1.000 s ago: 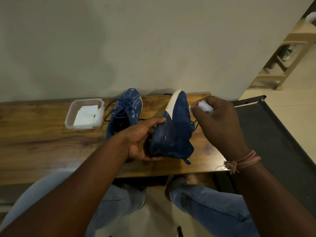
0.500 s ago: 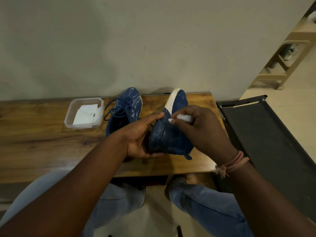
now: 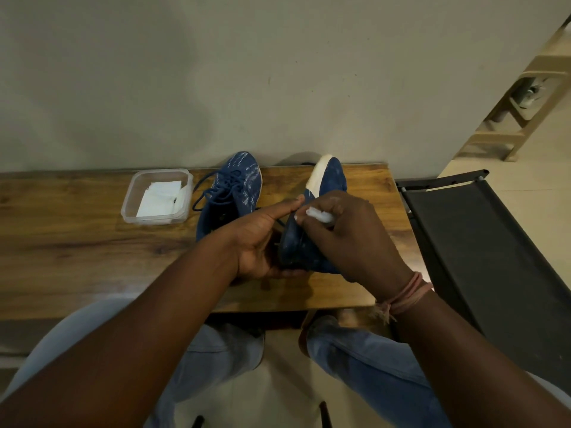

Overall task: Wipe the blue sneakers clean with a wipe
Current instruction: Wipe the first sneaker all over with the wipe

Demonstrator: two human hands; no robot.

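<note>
while my left hand (image 3: 262, 242) cups the tipped sneaker (image 3: 306, 230) on the table (image 3: 77, 257), my right hand (image 3: 346, 239) pinches a wipe (image 3: 319, 216) against its side. i judge this shoe partly done; the other sneaker (image 3: 230, 193) looks untouched.

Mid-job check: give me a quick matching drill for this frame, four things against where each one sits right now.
Things:
1. held sneaker
2. second sneaker
3. wipe
4. spare wipes

Places:
A. inside the clear container
B. pinched in the right hand
C. flat on the wooden table
D. tilted on its side, gripped at the heel by the left hand

Pairs: 1-D, 2-C, 3-B, 4-A
</note>
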